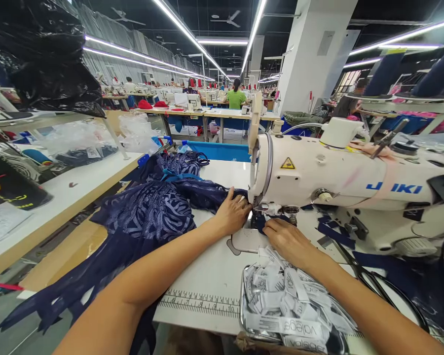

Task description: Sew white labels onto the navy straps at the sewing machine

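Note:
A white sewing machine (314,170) stands on the right side of the white table. My left hand (234,213) presses on navy fabric just left of the needle area, its fingertips bent over the cloth. To the right of the needle, my right hand (283,236) has its fingers closed together on a navy edge of cloth under the machine head. A navy patterned lace garment (151,209) spreads left from the machine and hangs over the table's edge. Below my right hand, a clear tray (243,305) is piled with white printed labels (286,296).
Black scissors (366,273) lie at the right, beside navy scraps (335,231). A side table (92,182) with plastic bags runs along the left. A measuring scale (200,301) marks the table's front edge. A person in green (236,99) sits farther back.

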The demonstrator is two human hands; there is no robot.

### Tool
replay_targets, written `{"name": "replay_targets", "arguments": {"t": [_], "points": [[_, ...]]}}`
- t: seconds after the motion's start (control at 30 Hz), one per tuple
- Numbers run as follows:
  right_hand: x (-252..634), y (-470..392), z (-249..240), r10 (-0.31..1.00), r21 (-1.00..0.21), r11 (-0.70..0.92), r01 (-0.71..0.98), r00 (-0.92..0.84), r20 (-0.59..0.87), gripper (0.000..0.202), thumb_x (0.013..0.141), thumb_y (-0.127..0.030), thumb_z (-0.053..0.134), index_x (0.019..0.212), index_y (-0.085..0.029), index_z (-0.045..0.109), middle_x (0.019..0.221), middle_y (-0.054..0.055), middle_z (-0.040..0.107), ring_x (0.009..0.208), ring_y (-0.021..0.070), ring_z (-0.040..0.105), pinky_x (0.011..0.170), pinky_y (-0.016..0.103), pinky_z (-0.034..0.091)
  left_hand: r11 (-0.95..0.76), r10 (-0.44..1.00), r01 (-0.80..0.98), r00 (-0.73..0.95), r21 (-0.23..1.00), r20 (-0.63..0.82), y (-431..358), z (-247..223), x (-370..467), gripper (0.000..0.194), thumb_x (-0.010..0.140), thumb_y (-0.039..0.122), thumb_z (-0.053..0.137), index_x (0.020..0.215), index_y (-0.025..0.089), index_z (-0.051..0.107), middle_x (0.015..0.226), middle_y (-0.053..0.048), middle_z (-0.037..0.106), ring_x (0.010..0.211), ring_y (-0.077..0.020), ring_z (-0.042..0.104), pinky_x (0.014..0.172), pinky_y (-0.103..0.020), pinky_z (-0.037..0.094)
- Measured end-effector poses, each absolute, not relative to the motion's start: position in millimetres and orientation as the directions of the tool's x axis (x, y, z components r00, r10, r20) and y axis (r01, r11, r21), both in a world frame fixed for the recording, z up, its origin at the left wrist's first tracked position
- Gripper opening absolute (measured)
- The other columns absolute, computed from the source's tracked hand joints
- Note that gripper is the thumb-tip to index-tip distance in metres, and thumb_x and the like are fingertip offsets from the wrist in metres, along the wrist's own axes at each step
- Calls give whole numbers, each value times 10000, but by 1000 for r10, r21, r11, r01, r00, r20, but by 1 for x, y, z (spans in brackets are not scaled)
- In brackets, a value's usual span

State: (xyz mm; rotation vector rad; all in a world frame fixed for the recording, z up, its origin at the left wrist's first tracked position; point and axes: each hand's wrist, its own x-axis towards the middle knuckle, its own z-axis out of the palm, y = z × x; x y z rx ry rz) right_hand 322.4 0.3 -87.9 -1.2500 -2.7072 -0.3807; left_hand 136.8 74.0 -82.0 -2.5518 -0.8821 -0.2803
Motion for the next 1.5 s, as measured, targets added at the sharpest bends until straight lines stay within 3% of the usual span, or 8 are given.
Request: {"name": "replay_targets", "arguments": {"t": [0.47,0.67,0.77,0.9,1.03,1.3,1.5], "points": [[312,1,-90,776,165,556,815,-580,249,227,773,5,440,815,-128,620,901,123,589,887,219,544,752,325,473,-730,506,613,782,-302,363,89,-86,139,190,802,187,469,900,161,630,886,-96,636,938,-254,530,976,-537,248],[319,5,-89,760,133,580,804,-592,267,225,784,-14,439,809,-146,620,883,100,598,846,204,563,682,298,482,-742,497,596,796,-306,346,90,-85,138,190,798,169,456,878,158,628,876,-85,640,927,-247,538,987,-512,228],[327,7,-87,786,129,550,825,-564,254,233,776,-13,433,805,-143,625,911,112,609,819,212,581,602,287,477,-764,490,581,806,-282,333,92,-84,136,199,799,168,442,859,161,631,818,-75,637,871,-231,555,971,-490,246],[339,10,-84,784,84,567,820,-568,251,259,771,-25,417,800,-163,635,928,103,621,794,205,600,630,300,477,-803,467,550,821,-231,329,98,-83,133,191,775,187,452,832,179,634,739,-51,618,788,-204,567,951,-479,254],[344,11,-81,790,68,568,820,-567,232,265,765,-43,417,817,-178,640,920,83,633,790,195,607,647,292,480,-818,435,546,791,-179,430,100,-85,132,185,746,155,435,725,181,617,657,-27,596,712,-173,560,946,-448,272],[341,10,-81,796,45,568,822,-562,226,215,762,-116,462,872,-169,639,964,92,638,856,220,598,727,327,487,-828,437,550,505,113,745,91,-81,132,219,721,76,364,659,173,551,604,-5,578,621,-131,534,829,-330,403],[337,10,-79,782,80,587,806,-589,204,203,801,-167,438,887,-151,621,900,93,639,820,219,595,717,329,482,-720,656,405,130,563,744,77,-67,135,189,744,114,394,699,168,570,644,-1,607,665,-134,563,704,-276,446]]}}
